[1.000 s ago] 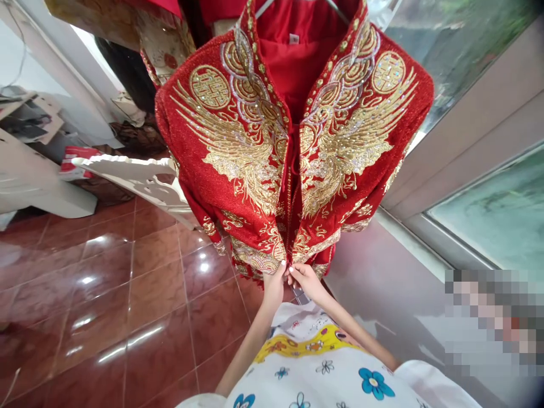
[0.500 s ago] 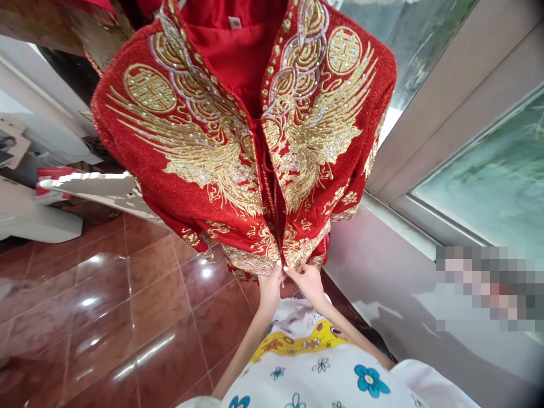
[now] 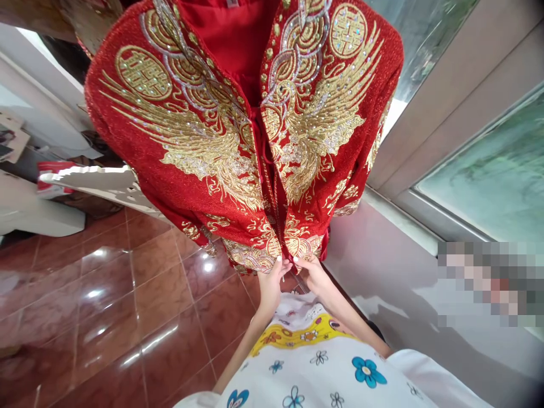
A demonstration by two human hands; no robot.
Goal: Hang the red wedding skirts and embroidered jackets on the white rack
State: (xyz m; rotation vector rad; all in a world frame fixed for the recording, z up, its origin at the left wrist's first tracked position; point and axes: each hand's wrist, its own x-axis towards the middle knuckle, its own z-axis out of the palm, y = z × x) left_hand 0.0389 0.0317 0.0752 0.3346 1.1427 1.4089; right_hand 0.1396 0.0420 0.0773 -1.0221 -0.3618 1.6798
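A red jacket (image 3: 199,141) with heavy gold and silver embroidery hangs in front of me, its front opening running down the middle. My left hand (image 3: 271,282) pinches the bottom hem of the left front panel. My right hand (image 3: 312,273) pinches the hem of the right front panel beside it. The two hands almost touch at the bottom of the opening, fingers closed on the cloth. Below them shows my white flowered top (image 3: 323,362).
Glossy red-brown floor tiles (image 3: 110,317) spread to the left. A white carved board (image 3: 97,181) and white furniture (image 3: 25,209) stand at the left. A window frame (image 3: 429,158) and grey sill wall (image 3: 382,266) run along the right.
The view has shifted so the jacket sits further left and higher. My hands stay pinched at the bottom hem and have risen slightly, the right hand moving a little to the right.
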